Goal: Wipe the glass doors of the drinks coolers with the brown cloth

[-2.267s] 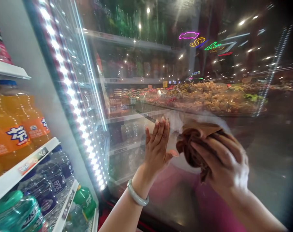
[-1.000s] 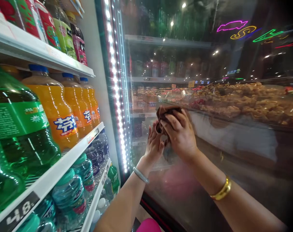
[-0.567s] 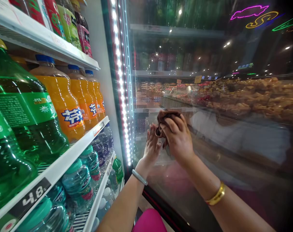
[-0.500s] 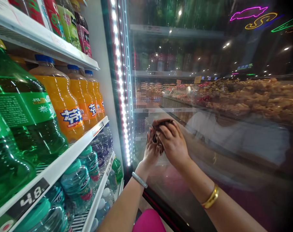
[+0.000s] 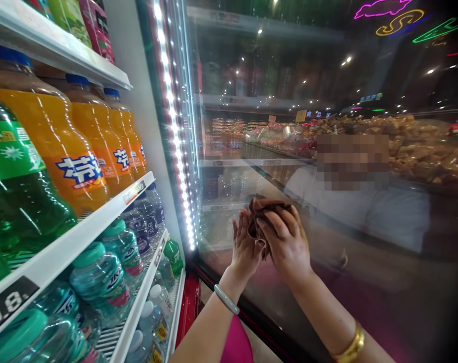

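My right hand presses a crumpled brown cloth against the glass door, its fingers bent over the folds. Just beside it, my left hand lies against the glass with fingers stretched upward. Its thumb side meets the hanging edge of the cloth; whether it pinches any of it is hidden. A pale bangle circles my left wrist, and a gold bangle is on my right forearm.
To the left, cooler shelves hold orange soda bottles, a green bottle and teal-capped bottles. A bright light strip runs down the door's edge. The glass reflects a person in white and heaped goods.
Both hands and the cloth have moved right across the glass, away from the light strip. The shelves and light strip sit further left in view.
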`<state>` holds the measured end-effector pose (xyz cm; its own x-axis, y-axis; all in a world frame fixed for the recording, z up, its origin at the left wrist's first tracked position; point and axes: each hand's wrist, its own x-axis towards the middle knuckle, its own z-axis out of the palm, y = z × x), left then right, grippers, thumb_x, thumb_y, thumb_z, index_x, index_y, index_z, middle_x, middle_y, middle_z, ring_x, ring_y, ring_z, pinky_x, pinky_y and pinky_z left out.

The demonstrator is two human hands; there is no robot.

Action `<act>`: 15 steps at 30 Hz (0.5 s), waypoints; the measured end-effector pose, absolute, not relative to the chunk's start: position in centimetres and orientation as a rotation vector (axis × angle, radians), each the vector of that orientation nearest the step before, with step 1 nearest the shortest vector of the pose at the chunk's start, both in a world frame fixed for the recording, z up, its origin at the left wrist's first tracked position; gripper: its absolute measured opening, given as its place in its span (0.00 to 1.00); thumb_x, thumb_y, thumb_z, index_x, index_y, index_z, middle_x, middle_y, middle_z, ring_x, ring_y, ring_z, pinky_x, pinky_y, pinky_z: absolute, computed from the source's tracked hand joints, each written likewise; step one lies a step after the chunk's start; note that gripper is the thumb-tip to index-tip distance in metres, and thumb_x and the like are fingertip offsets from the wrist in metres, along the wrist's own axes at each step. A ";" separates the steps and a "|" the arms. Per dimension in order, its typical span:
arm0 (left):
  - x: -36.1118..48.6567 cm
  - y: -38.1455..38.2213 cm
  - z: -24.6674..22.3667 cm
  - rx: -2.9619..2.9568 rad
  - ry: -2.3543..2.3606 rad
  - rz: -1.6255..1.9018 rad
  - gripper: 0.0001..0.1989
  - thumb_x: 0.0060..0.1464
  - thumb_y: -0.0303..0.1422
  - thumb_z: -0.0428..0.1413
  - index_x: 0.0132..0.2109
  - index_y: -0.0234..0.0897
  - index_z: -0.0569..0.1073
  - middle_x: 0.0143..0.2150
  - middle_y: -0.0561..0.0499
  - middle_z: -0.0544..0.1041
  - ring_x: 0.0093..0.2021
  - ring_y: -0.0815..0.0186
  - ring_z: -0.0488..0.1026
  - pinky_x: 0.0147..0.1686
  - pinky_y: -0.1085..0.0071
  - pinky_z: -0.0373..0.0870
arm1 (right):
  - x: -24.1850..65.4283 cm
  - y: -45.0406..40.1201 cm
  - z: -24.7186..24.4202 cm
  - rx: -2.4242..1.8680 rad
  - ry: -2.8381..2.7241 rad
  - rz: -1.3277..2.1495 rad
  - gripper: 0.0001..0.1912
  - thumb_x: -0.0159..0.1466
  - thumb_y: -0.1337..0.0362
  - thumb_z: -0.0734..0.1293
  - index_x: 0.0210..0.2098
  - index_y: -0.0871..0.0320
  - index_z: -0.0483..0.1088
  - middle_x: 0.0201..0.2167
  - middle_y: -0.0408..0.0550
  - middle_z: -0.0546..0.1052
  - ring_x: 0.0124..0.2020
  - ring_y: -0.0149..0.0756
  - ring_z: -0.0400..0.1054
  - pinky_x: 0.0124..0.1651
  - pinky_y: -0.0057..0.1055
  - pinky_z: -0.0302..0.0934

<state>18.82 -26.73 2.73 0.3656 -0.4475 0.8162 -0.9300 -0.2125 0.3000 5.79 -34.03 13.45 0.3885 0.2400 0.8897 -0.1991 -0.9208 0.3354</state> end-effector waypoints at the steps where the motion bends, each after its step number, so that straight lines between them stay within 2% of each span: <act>1: 18.7 -26.7 2.5 1.820 -1.204 0.748 0.39 0.74 0.49 0.37 0.79 0.41 0.28 0.82 0.38 0.38 0.81 0.53 0.32 0.78 0.41 0.37 | 5.6 -34.0 12.7 2.286 0.048 1.518 0.14 0.69 0.69 0.68 0.53 0.55 0.78 0.53 0.47 0.79 0.60 0.46 0.68 0.75 0.53 0.59; 4: 18.1 -26.0 1.9 1.816 -1.250 0.768 0.39 0.74 0.49 0.37 0.79 0.39 0.27 0.81 0.36 0.41 0.81 0.52 0.36 0.78 0.41 0.40 | 2.9 -34.4 10.3 2.378 0.055 1.437 0.16 0.70 0.70 0.66 0.54 0.56 0.78 0.54 0.47 0.80 0.60 0.44 0.68 0.78 0.52 0.53; 7: 17.1 -25.8 2.2 1.785 -1.368 0.789 0.41 0.72 0.54 0.34 0.79 0.36 0.29 0.81 0.35 0.41 0.81 0.52 0.37 0.78 0.41 0.41 | -0.9 -35.4 9.6 2.397 -0.016 1.449 0.17 0.70 0.71 0.65 0.56 0.55 0.77 0.55 0.48 0.79 0.60 0.46 0.68 0.80 0.56 0.47; 11: 15.6 -27.4 3.6 1.677 -1.391 0.808 0.43 0.70 0.57 0.29 0.79 0.36 0.30 0.82 0.38 0.39 0.81 0.54 0.33 0.79 0.45 0.36 | -2.3 -36.0 12.0 2.266 -0.128 1.523 0.19 0.67 0.72 0.69 0.56 0.52 0.77 0.55 0.51 0.78 0.63 0.49 0.67 0.76 0.63 0.51; 15: 14.2 -28.6 4.0 1.627 -1.300 0.806 0.40 0.72 0.53 0.32 0.79 0.38 0.31 0.82 0.40 0.34 0.81 0.54 0.29 0.79 0.45 0.36 | -0.3 -35.4 12.8 2.217 -0.098 1.559 0.19 0.67 0.70 0.69 0.57 0.52 0.76 0.55 0.49 0.78 0.61 0.47 0.68 0.76 0.58 0.55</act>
